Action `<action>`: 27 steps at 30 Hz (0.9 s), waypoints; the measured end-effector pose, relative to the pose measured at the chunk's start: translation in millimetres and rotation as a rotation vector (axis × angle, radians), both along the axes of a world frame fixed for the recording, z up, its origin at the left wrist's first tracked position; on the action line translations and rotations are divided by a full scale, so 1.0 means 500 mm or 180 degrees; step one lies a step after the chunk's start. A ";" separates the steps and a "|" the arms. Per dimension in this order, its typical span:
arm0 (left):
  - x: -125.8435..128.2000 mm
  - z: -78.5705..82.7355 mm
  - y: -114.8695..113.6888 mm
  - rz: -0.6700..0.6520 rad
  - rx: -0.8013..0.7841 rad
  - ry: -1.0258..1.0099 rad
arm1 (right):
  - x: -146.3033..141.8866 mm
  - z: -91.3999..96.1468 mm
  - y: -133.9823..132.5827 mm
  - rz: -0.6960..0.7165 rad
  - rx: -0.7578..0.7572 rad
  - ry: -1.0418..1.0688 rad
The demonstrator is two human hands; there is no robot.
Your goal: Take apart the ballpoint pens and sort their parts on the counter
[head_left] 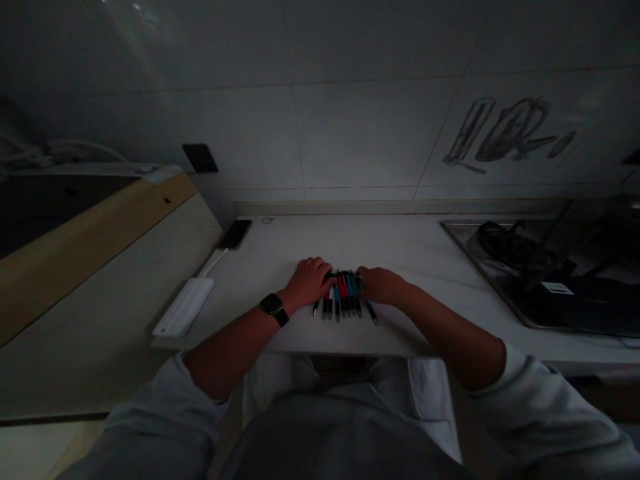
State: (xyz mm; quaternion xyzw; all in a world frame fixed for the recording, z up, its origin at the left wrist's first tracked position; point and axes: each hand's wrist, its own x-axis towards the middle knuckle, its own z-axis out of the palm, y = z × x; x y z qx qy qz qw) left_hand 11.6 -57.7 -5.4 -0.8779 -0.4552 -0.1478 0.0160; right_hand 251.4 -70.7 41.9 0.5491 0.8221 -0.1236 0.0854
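Several pens (pixel 343 297) with red, blue and white barrels and black grips lie side by side in a row on the white countertop (pixel 350 240), tips toward me. At the row's left end my left hand (pixel 311 280) is closed, its fingers curled round a dark pen (pixel 315 309) that slants out from under it. My right hand (pixel 383 285) is closed at the other end of the row, with the fingertips on another dark pen (pixel 373 313), tilted away from the rest. Dim light and the hands hide the upper parts of both slanted pens.
On the left, a white power strip (pixel 185 308) and a dark phone (pixel 235 235) lie beside a slanted panel (pixel 150 267). A small ring (pixel 268 220) lies near the back wall. To the right, a metal-edged recess (pixel 480 283) holds dark cables (pixel 510 243) and a black object (pixel 590 303).
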 end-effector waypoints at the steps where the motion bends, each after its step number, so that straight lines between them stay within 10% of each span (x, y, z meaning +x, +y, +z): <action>1: 0.002 -0.001 -0.002 0.0036 0.0018 0.0011 | -0.001 0.003 -0.005 0.0025 -0.0014 -0.0002; 16: 0.013 -0.005 -0.025 0.0546 0.0111 -0.0097 | 0.025 -0.020 0.029 -0.0313 0.0332 0.0088; 27: -0.042 0.080 0.104 0.0198 0.0281 -0.1237 | 0.041 0.009 0.143 0.0047 0.1038 0.1453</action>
